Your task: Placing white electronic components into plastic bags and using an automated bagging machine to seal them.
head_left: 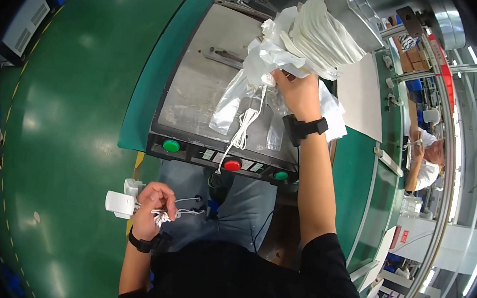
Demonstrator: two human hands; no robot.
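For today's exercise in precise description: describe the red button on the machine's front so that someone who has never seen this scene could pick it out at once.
Start at the grey metal machine standing on the green table in front of the person. Along its dark front control strip sit three round buttons in a row. The red button is the middle one, between two green buttons, and a white cable hangs down beside it.

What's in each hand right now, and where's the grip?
Left hand grips a white plug adapter at its cable end, bundled cord included. Right hand pinches the top of a clear plastic bag with a white cable hanging down.
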